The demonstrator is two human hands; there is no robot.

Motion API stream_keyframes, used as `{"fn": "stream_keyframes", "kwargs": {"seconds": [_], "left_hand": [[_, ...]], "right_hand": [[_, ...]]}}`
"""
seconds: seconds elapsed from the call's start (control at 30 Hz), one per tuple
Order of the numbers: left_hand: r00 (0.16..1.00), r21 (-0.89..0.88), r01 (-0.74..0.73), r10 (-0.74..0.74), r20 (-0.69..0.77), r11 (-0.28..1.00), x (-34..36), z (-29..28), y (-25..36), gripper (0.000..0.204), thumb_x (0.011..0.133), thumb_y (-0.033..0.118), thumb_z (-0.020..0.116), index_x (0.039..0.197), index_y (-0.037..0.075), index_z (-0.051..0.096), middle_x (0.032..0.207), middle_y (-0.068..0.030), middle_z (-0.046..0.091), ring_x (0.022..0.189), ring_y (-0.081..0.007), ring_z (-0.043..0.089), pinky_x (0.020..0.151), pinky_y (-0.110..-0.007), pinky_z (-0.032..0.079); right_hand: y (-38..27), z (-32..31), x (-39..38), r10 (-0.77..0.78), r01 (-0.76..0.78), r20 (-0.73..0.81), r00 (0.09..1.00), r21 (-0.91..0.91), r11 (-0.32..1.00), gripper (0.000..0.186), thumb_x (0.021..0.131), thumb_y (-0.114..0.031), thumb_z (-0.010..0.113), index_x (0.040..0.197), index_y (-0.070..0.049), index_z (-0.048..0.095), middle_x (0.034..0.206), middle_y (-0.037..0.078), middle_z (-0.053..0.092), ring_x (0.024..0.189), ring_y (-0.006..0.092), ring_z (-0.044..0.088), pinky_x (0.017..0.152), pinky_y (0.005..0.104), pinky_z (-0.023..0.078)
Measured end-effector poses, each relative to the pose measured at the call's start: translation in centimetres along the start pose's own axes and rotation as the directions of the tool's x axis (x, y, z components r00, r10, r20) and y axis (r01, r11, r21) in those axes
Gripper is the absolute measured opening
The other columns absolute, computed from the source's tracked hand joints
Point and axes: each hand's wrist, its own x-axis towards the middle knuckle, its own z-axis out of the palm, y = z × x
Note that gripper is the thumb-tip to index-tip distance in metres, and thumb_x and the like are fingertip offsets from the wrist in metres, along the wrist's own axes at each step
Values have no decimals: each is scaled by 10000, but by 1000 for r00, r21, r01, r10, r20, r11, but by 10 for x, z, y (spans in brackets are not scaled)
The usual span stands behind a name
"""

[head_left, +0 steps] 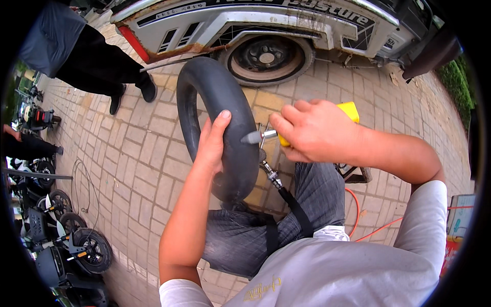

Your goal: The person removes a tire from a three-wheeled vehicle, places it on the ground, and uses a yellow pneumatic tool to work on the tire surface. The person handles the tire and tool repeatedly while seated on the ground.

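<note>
Inner tube [225, 117]: black rubber, inflated, matte surface; held upright as a ring above the person's knee, lower curve resting on the grey jeans. Hand tool [294, 130]: yellow handle, metal shaft, grey conical tip; lying roughly horizontal, tip pressed against the tube's outer right side, mid-height.

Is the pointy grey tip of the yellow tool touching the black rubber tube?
Touching. In the head view the grey tip of the yellow tool, held in the right hand, presses the black tube with no gap showing. The left hand grips the tube.
</note>
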Motion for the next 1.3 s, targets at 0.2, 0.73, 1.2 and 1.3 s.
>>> {"fn": "stream_keyframes", "kwargs": {"seconds": [0.2,0.73,1.2,1.3], "left_hand": [[1000,34,-15,15,-1,999,1,-2,-2,605,904,446,602,1291,4,457,1127,-148,608,979,-221,641,830,-362,554],[998,26,-42,43,-46,999,0,3,-3,646,877,439,643,1302,0,435,1109,-146,599,952,-218,640,809,-362,552],[997,46,-24,27,-71,999,1,-1,-6,646,870,434,664,1298,3,444,1109,-139,598,952,-210,634,807,-355,549],[998,43,-24,26,-55,999,2,0,-5,632,874,427,661,1292,3,451,1103,-136,599,944,-207,634,804,-349,549]], "right_hand": [[0,-1,2,6,-6,-10,1000,-28,1000,277,701,-223,690,839,-43,532,726,68,560,632,229,633,518,347,520],[-7,-4,1,-31,33,34,999,-41,999,277,697,-206,696,854,-30,552,724,68,569,651,230,641,513,340,514],[-7,-7,6,-37,40,46,998,-62,997,288,686,-220,690,859,-23,570,723,67,585,658,225,646,528,333,519],[-8,-7,6,-33,38,67,997,-72,997,266,697,-209,679,851,-20,571,724,68,588,658,225,646,531,334,519]]}}
